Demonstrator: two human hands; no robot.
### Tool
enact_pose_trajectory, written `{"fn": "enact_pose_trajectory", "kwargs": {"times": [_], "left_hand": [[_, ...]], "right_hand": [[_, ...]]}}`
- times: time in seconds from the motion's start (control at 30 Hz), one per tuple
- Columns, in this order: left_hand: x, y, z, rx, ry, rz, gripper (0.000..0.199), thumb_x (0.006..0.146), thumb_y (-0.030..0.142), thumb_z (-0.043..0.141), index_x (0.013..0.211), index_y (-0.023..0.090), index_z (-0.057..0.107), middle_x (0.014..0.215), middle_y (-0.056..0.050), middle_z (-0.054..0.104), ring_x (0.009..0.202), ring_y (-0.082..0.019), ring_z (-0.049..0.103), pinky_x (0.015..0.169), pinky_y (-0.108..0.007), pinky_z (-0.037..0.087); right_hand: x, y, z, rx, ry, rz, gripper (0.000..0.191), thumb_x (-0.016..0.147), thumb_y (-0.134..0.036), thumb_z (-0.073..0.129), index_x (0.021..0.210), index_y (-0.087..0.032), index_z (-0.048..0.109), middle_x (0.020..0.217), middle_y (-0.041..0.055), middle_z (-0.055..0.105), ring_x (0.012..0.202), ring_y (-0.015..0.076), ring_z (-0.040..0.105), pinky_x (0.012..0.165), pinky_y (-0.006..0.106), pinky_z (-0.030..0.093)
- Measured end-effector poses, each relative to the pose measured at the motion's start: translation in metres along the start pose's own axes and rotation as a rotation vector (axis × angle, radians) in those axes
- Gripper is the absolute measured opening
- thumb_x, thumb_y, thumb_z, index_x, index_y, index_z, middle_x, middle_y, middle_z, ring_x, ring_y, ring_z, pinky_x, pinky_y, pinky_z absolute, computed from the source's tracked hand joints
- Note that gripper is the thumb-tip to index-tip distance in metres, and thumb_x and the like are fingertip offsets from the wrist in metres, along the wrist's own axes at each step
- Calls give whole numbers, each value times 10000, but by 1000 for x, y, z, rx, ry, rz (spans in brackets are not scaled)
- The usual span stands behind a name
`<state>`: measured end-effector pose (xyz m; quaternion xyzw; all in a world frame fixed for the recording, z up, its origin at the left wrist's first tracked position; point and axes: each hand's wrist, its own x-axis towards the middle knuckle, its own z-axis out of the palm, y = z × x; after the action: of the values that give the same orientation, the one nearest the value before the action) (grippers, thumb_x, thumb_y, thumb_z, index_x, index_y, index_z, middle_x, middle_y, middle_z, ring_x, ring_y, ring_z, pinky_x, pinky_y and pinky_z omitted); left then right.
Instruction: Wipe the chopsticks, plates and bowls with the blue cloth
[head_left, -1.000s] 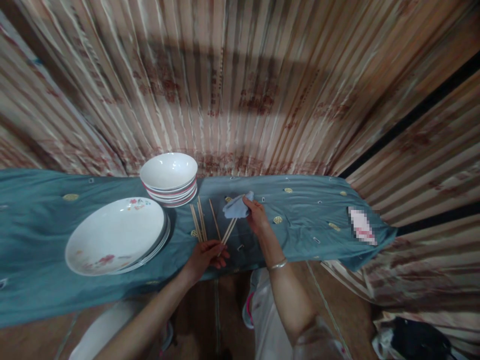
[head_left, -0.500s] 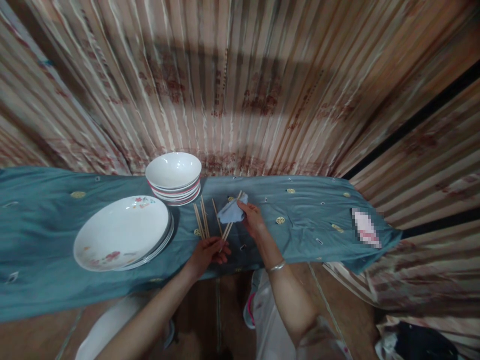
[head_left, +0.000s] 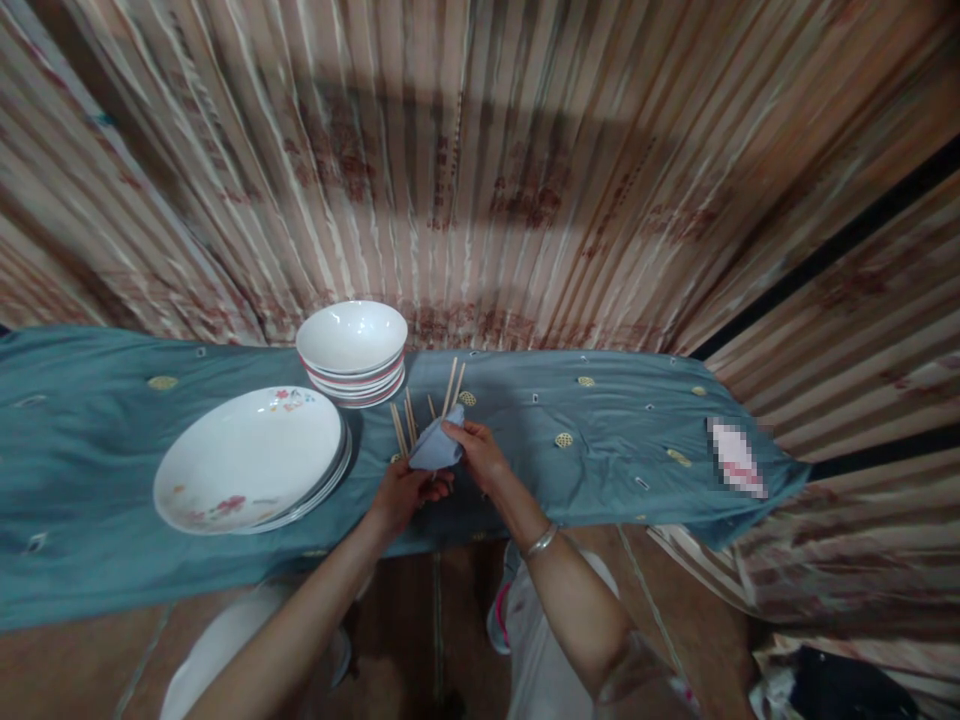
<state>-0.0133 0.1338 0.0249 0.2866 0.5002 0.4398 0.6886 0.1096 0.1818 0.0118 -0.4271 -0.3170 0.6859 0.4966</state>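
Observation:
My right hand (head_left: 478,452) pinches a light blue cloth (head_left: 438,444), which is wrapped around a pair of wooden chopsticks (head_left: 452,385). Their upper ends stick out beyond the cloth. Just below and left of the cloth, my left hand (head_left: 409,494) has its fingers curled around the lower ends of the chopsticks, which are mostly hidden. More chopsticks (head_left: 400,430) lie on the teal tablecloth beyond my left hand, partly covered by the cloth.
Large floral plates (head_left: 251,462) are stacked at the left, with a stack of white bowls (head_left: 352,340) behind them. A pixelated pink-and-white item (head_left: 736,458) lies at the right end of the teal-covered table (head_left: 607,440). Striped curtains hang behind.
My right hand and the cloth have moved down and left along the chopsticks, close to my left hand. More of the chopsticks' upper ends now shows.

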Motion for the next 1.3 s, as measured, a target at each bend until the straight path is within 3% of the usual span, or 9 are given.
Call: {"fn": "enact_pose_trajectory", "kwargs": {"times": [0.13,0.3,0.57,0.77,1.0,1.3], "left_hand": [[1,0,-1,-10,39,21,80,581,130,603,643,112,650,575,-58,678,424,-108,546,419,-208,385],[4,-2,-5,-5,2,68,107,588,203,650,676,143,642,583,-31,670,444,-115,556,435,-215,394],[2,0,-4,36,2,34,52,638,213,631,630,162,634,567,-31,647,436,-110,533,436,-219,372],[-1,-5,-5,37,-45,-22,70,694,213,639,657,153,638,619,-44,666,479,-113,543,474,-226,385],[-5,-11,-5,22,-134,-46,314,617,366,778,753,109,660,598,-26,647,454,-92,540,436,-202,381],[-11,-13,-3,91,-197,-60,360,609,420,789,748,115,659,580,-20,641,442,-90,543,431,-200,401]], "right_hand": [[-4,5,3,-37,-35,7,374,529,-480,799,631,-151,653,497,-33,595,431,77,464,460,224,333],[-6,7,6,-62,-65,0,387,536,-506,790,589,-160,626,442,-47,553,373,65,422,399,219,291],[-8,6,6,-39,-52,10,376,526,-499,796,569,-168,622,431,-45,563,353,69,432,389,215,302],[-5,1,1,4,8,1,349,496,-444,816,615,-154,663,495,-38,610,430,81,496,459,214,358],[4,-12,-11,82,69,-34,300,508,-374,817,669,-151,695,585,-24,665,515,93,553,558,226,425],[12,-33,-27,134,159,-104,207,543,-312,804,636,-172,684,553,-29,650,547,115,574,592,242,450]]}}
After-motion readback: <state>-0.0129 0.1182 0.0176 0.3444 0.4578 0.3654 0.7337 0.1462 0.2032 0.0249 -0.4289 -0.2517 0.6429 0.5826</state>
